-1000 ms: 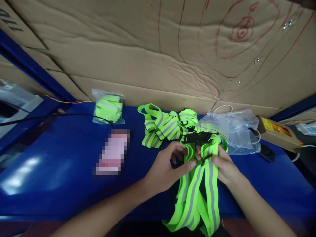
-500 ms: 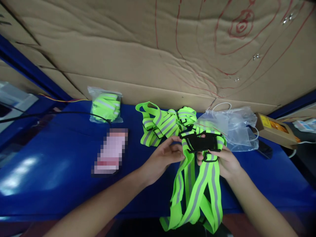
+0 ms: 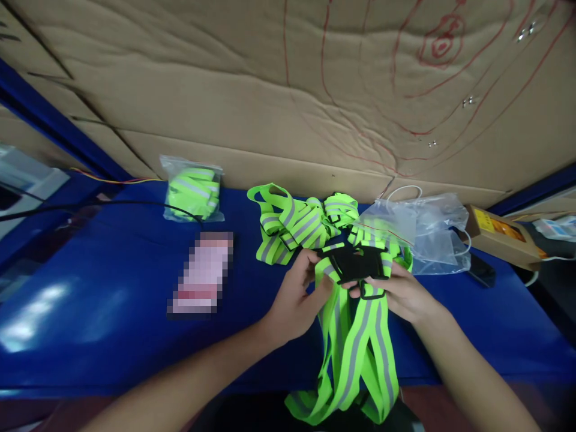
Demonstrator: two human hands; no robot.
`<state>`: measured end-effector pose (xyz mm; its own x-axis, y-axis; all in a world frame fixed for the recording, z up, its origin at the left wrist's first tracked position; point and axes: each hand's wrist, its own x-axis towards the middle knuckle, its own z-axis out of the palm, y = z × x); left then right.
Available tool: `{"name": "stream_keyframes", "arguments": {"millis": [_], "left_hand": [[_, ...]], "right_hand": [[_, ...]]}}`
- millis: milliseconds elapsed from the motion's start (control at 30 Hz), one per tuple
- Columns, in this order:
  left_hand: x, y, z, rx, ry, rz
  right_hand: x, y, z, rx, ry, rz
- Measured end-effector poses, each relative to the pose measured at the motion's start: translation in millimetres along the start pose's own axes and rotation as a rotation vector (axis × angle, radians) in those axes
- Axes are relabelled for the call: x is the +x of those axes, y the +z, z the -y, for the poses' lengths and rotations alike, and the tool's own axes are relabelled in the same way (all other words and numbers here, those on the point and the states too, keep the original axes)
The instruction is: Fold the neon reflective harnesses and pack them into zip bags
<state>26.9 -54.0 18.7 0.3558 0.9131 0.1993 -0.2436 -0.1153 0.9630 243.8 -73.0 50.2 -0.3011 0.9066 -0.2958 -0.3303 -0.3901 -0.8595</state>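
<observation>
Both my hands hold a neon green reflective strap vest (image 3: 355,354) with grey stripes, which hangs down over the front edge of the blue table (image 3: 112,282). My left hand (image 3: 294,300) grips the left strap just below the black buckle (image 3: 355,263). My right hand (image 3: 400,294) holds the buckle and strap from the right side. A second folded green vest (image 3: 292,225) lies on the table just behind my hands.
A bagged green vest (image 3: 193,191) sits at the back left, with a black cable running past it. A blurred pink item (image 3: 202,273) lies left of my hands. Empty clear plastic bags (image 3: 423,231) and a small cardboard box (image 3: 499,235) are at the right. A cardboard wall stands behind.
My hands turned the vest so the black buckle came up on top, then shifted it slightly left and lower. The hanging straps swung a little.
</observation>
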Motion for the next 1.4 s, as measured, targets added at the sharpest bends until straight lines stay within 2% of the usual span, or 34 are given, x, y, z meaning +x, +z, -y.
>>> {"name": "stream_keyframes", "arguments": {"millis": [167,267,367,567,733,833,900,1000,1067,1167,1300,1400], "left_hand": [[6.2,-1.1,-11.9,0.078,0.007,-0.200],[9.3,-0.5,-19.9,0.044,0.012,-0.230],[9.2,1.1,-20.8,-0.110,-0.032,-0.127],[10.4,-2.0,-13.3,-0.367,-0.289,0.106],[13.0,-6.9,-7.4,-0.473,-0.454,0.147],[13.6,-8.9,0.1,-0.575,-0.514,0.246],[13.6,-9.0,3.5,-0.560,-0.509,0.285],[12.4,-6.4,2.4,-0.451,-0.424,0.267],[10.7,-3.8,-1.4,-0.426,-0.367,0.331],[8.9,-1.9,-7.5,-0.438,-0.366,0.423],[13.0,-7.8,-14.4,-0.468,-0.413,0.265],[19.3,-17.1,-24.4,-0.404,-0.354,0.179]], "right_hand": [[6.6,-2.7,-2.3,-0.020,0.052,0.138],[7.6,-3.8,-3.9,0.045,0.060,0.193],[6.6,-2.6,-4.5,0.117,0.108,0.145],[5.0,-3.9,0.8,0.183,0.076,0.031],[6.3,-8.1,1.5,0.187,-0.026,0.112],[6.3,-9.4,0.2,0.214,-0.074,0.222],[5.5,-9.3,0.4,0.234,-0.081,0.291],[3.4,-7.2,2.7,0.249,-0.042,0.353],[1.7,-5.7,4.7,0.269,-0.029,0.391],[-1.5,-6.7,6.2,0.301,-0.015,0.470],[-8.0,-19.1,5.3,0.360,0.066,0.536],[-11.8,-31.7,4.0,0.347,0.074,0.653]]}}
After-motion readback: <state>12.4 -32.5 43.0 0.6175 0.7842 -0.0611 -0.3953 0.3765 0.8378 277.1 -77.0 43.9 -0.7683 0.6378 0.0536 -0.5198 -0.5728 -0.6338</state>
